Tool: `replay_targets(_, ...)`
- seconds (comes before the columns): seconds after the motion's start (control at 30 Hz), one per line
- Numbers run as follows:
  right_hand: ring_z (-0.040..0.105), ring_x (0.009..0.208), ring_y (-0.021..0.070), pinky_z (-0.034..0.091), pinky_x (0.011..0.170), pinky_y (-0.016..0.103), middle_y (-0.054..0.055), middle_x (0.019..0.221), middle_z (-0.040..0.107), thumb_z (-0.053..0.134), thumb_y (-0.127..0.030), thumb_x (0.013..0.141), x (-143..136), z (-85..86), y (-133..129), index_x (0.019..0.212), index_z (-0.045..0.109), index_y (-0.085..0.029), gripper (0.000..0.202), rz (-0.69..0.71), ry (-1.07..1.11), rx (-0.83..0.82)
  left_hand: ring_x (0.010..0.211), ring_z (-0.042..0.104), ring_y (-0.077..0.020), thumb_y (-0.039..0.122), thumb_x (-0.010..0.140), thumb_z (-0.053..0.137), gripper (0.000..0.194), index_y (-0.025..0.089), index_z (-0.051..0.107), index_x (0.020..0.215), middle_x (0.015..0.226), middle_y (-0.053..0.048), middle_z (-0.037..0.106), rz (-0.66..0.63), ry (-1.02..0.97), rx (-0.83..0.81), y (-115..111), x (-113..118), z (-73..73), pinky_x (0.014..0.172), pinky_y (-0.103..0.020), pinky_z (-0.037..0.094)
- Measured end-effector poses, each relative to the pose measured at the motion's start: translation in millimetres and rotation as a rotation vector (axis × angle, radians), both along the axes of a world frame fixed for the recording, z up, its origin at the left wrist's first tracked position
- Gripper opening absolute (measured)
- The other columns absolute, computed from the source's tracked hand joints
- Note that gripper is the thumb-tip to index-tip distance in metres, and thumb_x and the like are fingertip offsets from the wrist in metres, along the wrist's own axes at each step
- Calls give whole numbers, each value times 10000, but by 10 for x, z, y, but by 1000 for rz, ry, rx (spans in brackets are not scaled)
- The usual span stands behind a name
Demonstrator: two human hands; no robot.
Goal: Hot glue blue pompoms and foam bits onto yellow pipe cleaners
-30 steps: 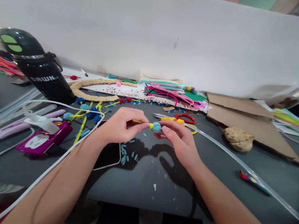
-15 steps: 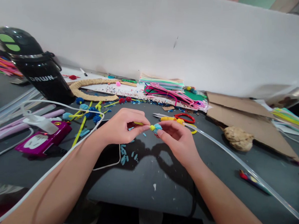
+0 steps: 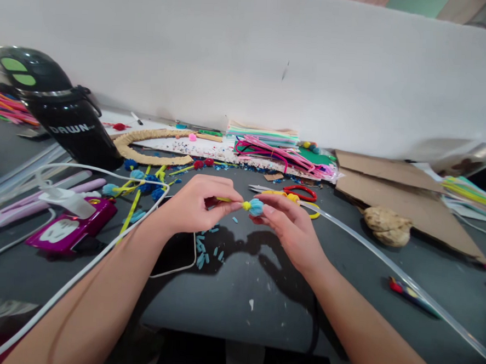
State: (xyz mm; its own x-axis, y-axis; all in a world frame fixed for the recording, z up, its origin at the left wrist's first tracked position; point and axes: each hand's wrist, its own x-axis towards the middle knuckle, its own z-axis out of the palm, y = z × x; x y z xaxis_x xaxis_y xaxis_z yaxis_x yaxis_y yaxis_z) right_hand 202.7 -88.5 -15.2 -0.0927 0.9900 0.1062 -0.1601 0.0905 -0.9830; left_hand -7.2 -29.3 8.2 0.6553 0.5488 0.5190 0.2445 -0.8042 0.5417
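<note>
Pressed together, the thumb and fingers of the left hand (image 3: pixel 204 204) clamp a light-blue fuzzy tuft on a thin yellow stem (image 3: pixel 256 207) by the stem, just beside the yellow knob at its base. It is held level above the table, between the two hands. Across from it, the right hand (image 3: pixel 292 226) curls its thumb and fingers about the tuft's outer end; from where I stand, I can't tell whether they press on it.

Below, short light-blue fuzzy clippings (image 3: pixel 201 251) lie scattered on the dark grey table (image 3: pixel 235 313), near a flat black panel with a pale rim (image 3: pixel 176 257). Metal scissors with red and yellow handles (image 3: pixel 304 193) lie just behind the right hand. Farther left, a glossy magenta box (image 3: pixel 75 226) stands near a black bottle lettered DAWN (image 3: pixel 73 127); over to the right, a crumpled tan lump (image 3: pixel 387 226) sits beside flat brown cardboard (image 3: pixel 398 194).
</note>
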Motion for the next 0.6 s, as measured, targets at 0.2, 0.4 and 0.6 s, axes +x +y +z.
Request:
replay_targets(0.2, 673, 818, 162, 597, 816, 355, 38, 908, 720, 743, -379, 782, -17, 26, -14, 1004, 710, -199, 288, -21, -61, -1, 578, 481, -80, 181, 881, 600, 135, 166, 734, 897, 685, -12, 569, -10, 27, -1, 3, 15, -15, 527, -212, 356)
replay_targets(0.4, 675, 834, 180, 598, 771, 337, 51, 947, 717, 765, -370, 762, -14, -6, -17, 1017, 703, -206, 310, -83, -214, 98, 585, 490, -89, 208, 891, 582, 151, 162, 722, 924, 697, -14, 585, 29, 87, 2, 6, 10, -11, 550, -219, 366)
replay_targets(0.6, 656, 989, 221, 544, 899, 400, 58, 1119, 703, 705, -324, 834, 7, -36, -67, 1129, 673, -265, 303, -232, -610, 494, 742, 598, -135, 162, 864, 562, 177, 170, 709, 961, 861, -43, 676, 52, 250, -10, 31, 15, -36, 659, -229, 440)
